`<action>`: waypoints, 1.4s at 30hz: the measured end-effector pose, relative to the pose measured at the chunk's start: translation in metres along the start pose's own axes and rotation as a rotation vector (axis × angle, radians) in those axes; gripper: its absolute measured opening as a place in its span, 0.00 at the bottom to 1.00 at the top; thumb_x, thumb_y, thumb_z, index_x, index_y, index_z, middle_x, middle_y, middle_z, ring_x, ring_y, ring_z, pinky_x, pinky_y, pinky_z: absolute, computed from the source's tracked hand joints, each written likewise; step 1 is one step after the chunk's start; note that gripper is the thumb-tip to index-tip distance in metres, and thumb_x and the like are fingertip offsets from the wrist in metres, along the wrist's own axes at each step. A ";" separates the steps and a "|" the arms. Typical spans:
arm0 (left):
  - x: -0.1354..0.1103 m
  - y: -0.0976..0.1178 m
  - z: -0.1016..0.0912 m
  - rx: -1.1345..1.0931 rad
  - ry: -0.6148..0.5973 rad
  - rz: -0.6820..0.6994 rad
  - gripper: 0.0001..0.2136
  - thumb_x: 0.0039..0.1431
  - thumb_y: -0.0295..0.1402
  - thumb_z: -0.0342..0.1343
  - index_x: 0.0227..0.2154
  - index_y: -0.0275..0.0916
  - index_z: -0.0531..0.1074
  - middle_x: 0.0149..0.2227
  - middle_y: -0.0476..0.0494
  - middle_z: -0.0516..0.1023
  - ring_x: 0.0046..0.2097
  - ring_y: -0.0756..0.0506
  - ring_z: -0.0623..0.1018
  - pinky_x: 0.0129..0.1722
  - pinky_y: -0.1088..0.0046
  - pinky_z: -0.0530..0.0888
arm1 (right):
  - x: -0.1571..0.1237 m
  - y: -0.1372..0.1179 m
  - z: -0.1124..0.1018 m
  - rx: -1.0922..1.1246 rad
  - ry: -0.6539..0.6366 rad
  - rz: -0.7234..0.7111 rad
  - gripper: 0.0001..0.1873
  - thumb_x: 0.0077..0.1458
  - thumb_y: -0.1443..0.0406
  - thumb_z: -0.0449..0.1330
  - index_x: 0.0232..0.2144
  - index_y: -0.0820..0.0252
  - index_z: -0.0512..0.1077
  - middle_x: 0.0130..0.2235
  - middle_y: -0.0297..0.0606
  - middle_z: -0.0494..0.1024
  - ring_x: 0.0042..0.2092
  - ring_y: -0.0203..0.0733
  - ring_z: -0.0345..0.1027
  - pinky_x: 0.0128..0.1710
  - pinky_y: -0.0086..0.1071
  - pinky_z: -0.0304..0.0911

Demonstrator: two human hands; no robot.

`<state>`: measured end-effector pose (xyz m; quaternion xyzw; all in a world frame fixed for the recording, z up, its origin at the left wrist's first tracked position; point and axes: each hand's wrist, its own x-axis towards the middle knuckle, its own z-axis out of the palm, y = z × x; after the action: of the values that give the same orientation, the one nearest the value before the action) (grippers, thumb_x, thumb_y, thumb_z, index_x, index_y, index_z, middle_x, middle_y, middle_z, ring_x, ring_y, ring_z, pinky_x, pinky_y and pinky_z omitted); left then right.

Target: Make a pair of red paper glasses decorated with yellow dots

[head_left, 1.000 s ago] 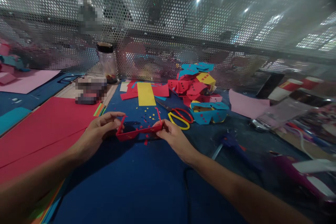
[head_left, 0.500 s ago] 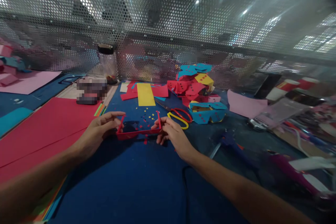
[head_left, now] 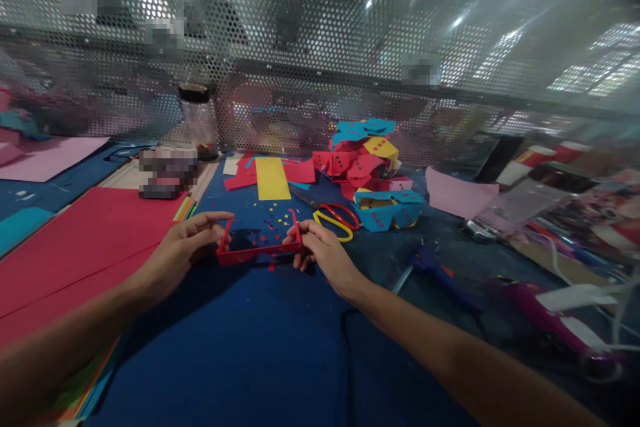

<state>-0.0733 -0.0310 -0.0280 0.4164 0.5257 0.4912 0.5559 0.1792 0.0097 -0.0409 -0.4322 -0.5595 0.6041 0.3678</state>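
Observation:
A pair of red paper glasses (head_left: 257, 254) spans the gap between my two hands, its folded side arms pointing away from me. My left hand (head_left: 197, 240) grips the left side arm between thumb and fingers. At the other end, my right hand (head_left: 317, 247) pinches the right side arm near the fold. Small yellow, red and dark paper bits (head_left: 271, 221) are scattered on the blue table (head_left: 225, 347) just beyond the glasses. Scissors (head_left: 340, 219) with red and yellow handles lie past my right hand, beside blue paper glasses (head_left: 387, 212).
Red paper sheets (head_left: 100, 233) cover the left side. A yellow strip (head_left: 273, 179) and piled paper glasses (head_left: 357, 163) lie at the back, near a jar (head_left: 199, 123). A blue glue gun (head_left: 443, 277) and a cable (head_left: 346, 347) are at right. Perforated metal (head_left: 300, 33) stands behind.
The whole view has shifted slightly, with things appearing a little further left. Both hands keep hold of the red paper glasses, whose right side arm now leans more to the left.

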 end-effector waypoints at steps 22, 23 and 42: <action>-0.001 0.001 0.001 0.007 -0.003 0.025 0.21 0.50 0.39 0.68 0.48 0.39 0.77 0.29 0.49 0.79 0.33 0.48 0.76 0.35 0.74 0.74 | 0.001 -0.001 0.001 -0.011 -0.010 0.002 0.08 0.53 0.68 0.51 0.35 0.58 0.69 0.38 0.36 0.81 0.22 0.30 0.69 0.21 0.25 0.62; -0.001 0.001 0.001 0.006 -0.001 0.024 0.21 0.50 0.39 0.68 0.48 0.39 0.77 0.29 0.49 0.79 0.32 0.48 0.76 0.35 0.73 0.74 | 0.001 -0.001 0.002 -0.011 -0.010 0.003 0.08 0.53 0.68 0.51 0.35 0.58 0.68 0.38 0.36 0.81 0.22 0.30 0.69 0.21 0.24 0.62; 0.000 -0.001 -0.001 0.050 -0.058 0.031 0.18 0.55 0.38 0.65 0.48 0.41 0.76 0.29 0.48 0.77 0.32 0.46 0.75 0.34 0.72 0.69 | 0.010 0.001 -0.008 0.046 0.072 -0.033 0.18 0.60 0.52 0.54 0.37 0.60 0.74 0.36 0.40 0.82 0.18 0.29 0.58 0.18 0.27 0.49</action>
<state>-0.0742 -0.0312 -0.0292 0.4522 0.5150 0.4743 0.5526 0.1829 0.0216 -0.0433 -0.4360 -0.5386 0.5948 0.4075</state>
